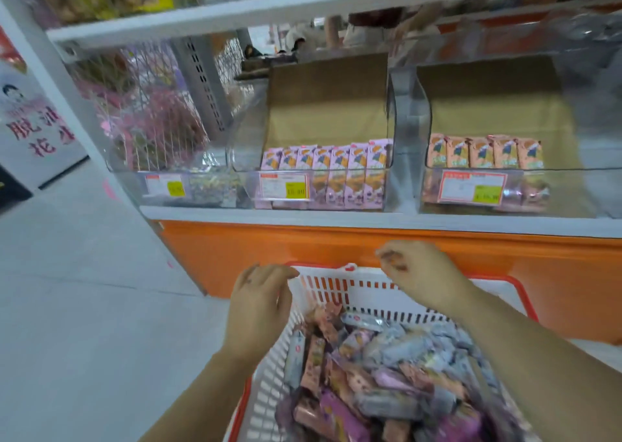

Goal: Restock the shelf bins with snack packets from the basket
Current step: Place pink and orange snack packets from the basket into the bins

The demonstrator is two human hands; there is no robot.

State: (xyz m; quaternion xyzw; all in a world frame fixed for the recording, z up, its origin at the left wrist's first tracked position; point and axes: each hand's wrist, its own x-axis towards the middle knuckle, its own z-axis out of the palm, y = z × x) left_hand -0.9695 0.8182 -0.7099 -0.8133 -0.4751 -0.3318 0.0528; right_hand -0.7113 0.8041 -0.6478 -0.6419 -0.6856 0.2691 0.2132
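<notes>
Both hands up over the near white basket (336, 285), heaped with snack packets (387, 374). Left hand (259, 303) above its left rim, fingers loose, holding nothing; right hand (415, 270) over the far rim, fingers curled, too blurred to tell whether pinching anything. Farther back, pink packets (323, 172) upright in the middle shelf bin (245, 145), peach packets (484, 153) in the right bin (410, 121).
</notes>
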